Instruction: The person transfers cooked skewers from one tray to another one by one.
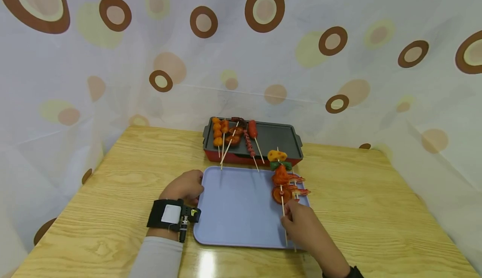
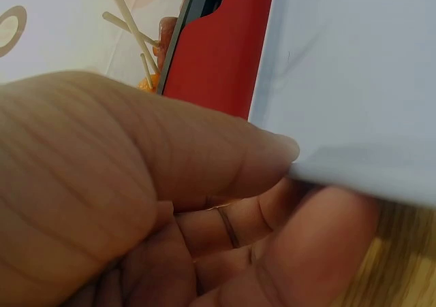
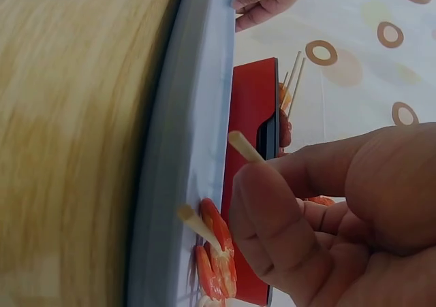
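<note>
My left hand (image 1: 184, 186) grips the left edge of a pale blue-grey tray (image 1: 237, 211), its thumb (image 2: 259, 154) on the rim and its fingers below. Over the tray's right side, my right hand (image 1: 303, 223) pinches the stick of a toy food skewer (image 1: 280, 176) that carries yellow, green, orange and round brown-orange pieces. A shrimp skewer (image 1: 300, 192) lies on the tray beside it, partly hidden by that skewer and the hand. In the right wrist view, the held stick's end (image 3: 242, 146) sticks out between thumb and finger.
Behind the tray stands a red and black toy grill (image 1: 276, 137). Several skewers lie on its left half, among them orange balls (image 1: 217, 131) and a red sausage (image 1: 252, 129); some sticks overhang the front edge. A patterned cloth (image 1: 233, 39) hangs behind the wooden table (image 1: 369, 211).
</note>
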